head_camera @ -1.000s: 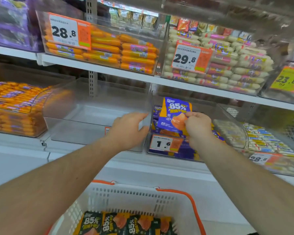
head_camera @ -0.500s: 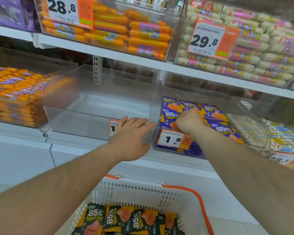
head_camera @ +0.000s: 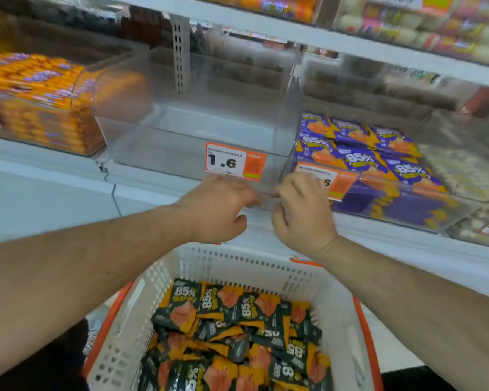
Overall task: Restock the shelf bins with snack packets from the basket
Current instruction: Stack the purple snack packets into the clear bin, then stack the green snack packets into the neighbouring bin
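Below the hands, the snack packets (head_camera: 232, 331), black and orange, lie heaped in the white basket (head_camera: 251, 262), and by the look of the pile almost all of them are left to move. Straight above, the clear middle bin (head_camera: 198, 122) on the shelf (head_camera: 54, 176) holds nothing behind its price tag (head_camera: 235, 162), so I judge the restocking of that bin not begun. Its neighbour, the right bin (head_camera: 407, 204), is well filled with purple packets (head_camera: 359, 153), and the left bin (head_camera: 40, 108) is full of orange sticks. Both hands hover close together at the front lip of the middle bin, above the basket's far rim and apart from the packets. The left hand (head_camera: 218, 210) has loosely curled fingers and holds nothing; the right hand (head_camera: 299, 210) is likewise curled and holds nothing I can see.
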Tool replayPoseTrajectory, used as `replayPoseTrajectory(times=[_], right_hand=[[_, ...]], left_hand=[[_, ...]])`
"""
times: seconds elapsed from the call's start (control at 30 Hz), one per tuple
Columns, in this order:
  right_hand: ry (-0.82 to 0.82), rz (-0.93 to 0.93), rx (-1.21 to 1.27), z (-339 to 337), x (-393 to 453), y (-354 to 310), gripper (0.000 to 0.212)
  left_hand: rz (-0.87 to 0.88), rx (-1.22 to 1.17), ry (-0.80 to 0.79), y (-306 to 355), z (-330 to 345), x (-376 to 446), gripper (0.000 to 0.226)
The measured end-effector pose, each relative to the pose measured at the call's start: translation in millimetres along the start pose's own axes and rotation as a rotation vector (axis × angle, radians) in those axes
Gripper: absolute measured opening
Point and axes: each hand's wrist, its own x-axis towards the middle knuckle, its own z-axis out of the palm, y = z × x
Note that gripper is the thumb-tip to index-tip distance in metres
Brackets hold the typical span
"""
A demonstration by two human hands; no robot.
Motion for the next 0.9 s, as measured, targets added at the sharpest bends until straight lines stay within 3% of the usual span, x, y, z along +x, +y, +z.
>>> replayPoseTrajectory(times=[0.13, 0.17, 0.23, 0.33, 0.5, 0.6, 0.7, 0.8, 0.9], right_hand=[[-0.842, 0.118, 0.119, 47.8, -61.3, -33.5, 0.013], [-1.005, 0.166, 0.091, 58.4, -73.0, -39.6, 0.013], [-1.181, 0.256, 0.079, 80.3, -96.6, -51.4, 0.013], [-1.297, 0.361, 0.133, 122.2, -129.5, -65.5, 0.008], [-1.476, 0.34, 0.036, 177.1, -168.9, -80.3, 0.091], [-1.486, 0.324, 0.002, 184.6, -180.5, -85.0, 0.103], [-1.439, 0.238, -0.05, 178.7, -174.2, -88.3, 0.083], [-1.452, 0.134, -0.059, 168.4, -151.0, -84.2, 0.041], [-1.416, 0.182, -0.025, 156.2, -113.3, -76.1, 0.021]], left_hand=[[-0.168, -0.018, -0.648, -18.3, 13.3, -26.5, 0.038], [-0.178, 0.0, -0.747, -22.3, 15.8, -31.0, 0.039], [-0.208, -0.001, -0.829, -31.5, 19.4, -35.5, 0.037], [-0.261, -0.061, -0.825, -42.6, 25.0, -34.4, 0.037], [-0.291, -0.141, -0.829, -47.1, 39.9, -26.2, 0.042], [-0.297, -0.155, -0.836, -53.8, 44.5, -27.1, 0.041], [-0.305, -0.137, -0.846, -60.6, 42.1, -30.4, 0.041], [-0.308, -0.101, -0.852, -63.8, 37.7, -28.6, 0.041], [-0.301, -0.105, -0.81, -62.4, 33.3, -23.8, 0.04]])
